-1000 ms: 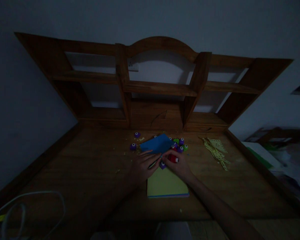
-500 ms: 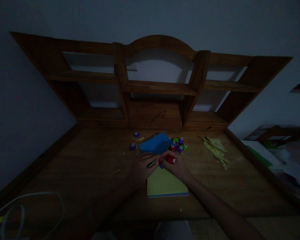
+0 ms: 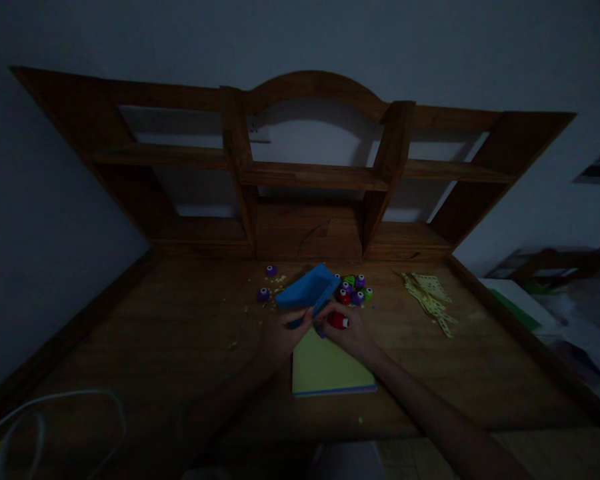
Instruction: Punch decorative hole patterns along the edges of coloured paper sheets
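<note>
Just above a stack of coloured paper (image 3: 333, 365), yellow on top, my two hands meet. A blue sheet of paper (image 3: 307, 287), bent along its right side, is pinched at its near edge by the fingers of my left hand (image 3: 283, 339). My right hand (image 3: 347, 333) is closed around a small red craft punch (image 3: 339, 321) with a white end, its fingertips at the paper's near corner. Fingers hide where punch and paper meet. Beyond the right hand, several purple, green and red craft punches (image 3: 359, 297) are clustered.
Two purple punches (image 3: 263, 295) lie at the left among tiny paper bits (image 3: 280, 280). Yellow strips full of holes (image 3: 430, 300) lie at the right. A wooden shelf unit (image 3: 310, 175) stands along the desk's back. A white cable (image 3: 80, 393) loops at the lower left.
The blue paper has tilted and bent, its right side now folded up toward my right hand. My hands stay close together; the view has shifted slightly.
</note>
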A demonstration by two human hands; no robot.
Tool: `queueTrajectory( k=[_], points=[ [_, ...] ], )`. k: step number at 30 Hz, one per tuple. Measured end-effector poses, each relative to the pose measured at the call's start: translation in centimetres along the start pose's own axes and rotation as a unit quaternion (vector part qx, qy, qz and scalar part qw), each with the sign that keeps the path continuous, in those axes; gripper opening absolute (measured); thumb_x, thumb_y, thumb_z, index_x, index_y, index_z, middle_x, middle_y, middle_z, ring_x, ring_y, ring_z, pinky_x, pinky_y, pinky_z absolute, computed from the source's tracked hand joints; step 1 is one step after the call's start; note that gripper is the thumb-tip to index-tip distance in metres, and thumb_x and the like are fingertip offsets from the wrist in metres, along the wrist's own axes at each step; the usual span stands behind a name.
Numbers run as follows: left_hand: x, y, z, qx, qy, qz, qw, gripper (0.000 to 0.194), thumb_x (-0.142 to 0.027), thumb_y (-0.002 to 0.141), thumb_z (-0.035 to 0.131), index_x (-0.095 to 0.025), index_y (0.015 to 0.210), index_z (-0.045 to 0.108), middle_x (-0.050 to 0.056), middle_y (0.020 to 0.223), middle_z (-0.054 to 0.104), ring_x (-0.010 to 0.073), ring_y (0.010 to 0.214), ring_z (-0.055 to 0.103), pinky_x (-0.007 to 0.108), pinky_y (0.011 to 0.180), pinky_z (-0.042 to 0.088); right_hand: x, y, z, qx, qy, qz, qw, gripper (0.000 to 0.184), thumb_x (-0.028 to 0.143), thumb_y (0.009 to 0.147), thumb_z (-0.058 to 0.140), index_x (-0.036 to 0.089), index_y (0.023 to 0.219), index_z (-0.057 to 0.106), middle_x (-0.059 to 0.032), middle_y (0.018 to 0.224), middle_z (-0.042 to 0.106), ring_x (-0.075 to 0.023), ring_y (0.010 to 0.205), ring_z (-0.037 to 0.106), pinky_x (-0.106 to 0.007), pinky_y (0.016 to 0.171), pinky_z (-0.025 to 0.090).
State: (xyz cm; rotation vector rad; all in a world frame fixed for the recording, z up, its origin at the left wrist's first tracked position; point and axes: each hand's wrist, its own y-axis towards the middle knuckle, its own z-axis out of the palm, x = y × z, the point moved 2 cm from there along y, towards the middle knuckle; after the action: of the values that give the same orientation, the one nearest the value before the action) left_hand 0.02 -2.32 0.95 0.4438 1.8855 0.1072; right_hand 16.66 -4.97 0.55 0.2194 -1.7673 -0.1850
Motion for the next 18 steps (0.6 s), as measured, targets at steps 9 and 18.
queueTrajectory(
  k=[9, 18],
  points=[
    [1.1, 1.2, -0.7, -0.005, -0.069, -0.092, 0.993, 0.031, -0.043, 0.08, 0.063, -0.02, 0.097, 0.075, 0.003, 0.095, 0.074, 0.0238, 0.088, 0.069, 0.036, 0.081, 0.055, -0.1, 0.1, -0.3, -0.024, 0.017, 0.038, 0.999, 0.012, 0.032, 0.077, 0.065, 0.02, 0.079, 0.066, -0.0008, 0.072, 0.066, -0.0151, 0.065, 0.059, -0.025, 0.059, 0.045],
    [1.9, 1.7, -0.2, 0.073, -0.154, -0.097, 0.981, 0.042, -0.042, 0.078, 0.068, -0.016, 0.11, 0.07, 0.009, 0.111, 0.069, 0.0265, 0.099, 0.067, 0.039, 0.088, 0.055, -0.4, 0.6, -1.2, -0.065, 0.006, 0.052, 0.996, 0.014, 0.034, 0.076, 0.068, 0.02, 0.079, 0.068, -0.0013, 0.077, 0.067, -0.0159, 0.069, 0.06, -0.026, 0.062, 0.045]
  ],
)
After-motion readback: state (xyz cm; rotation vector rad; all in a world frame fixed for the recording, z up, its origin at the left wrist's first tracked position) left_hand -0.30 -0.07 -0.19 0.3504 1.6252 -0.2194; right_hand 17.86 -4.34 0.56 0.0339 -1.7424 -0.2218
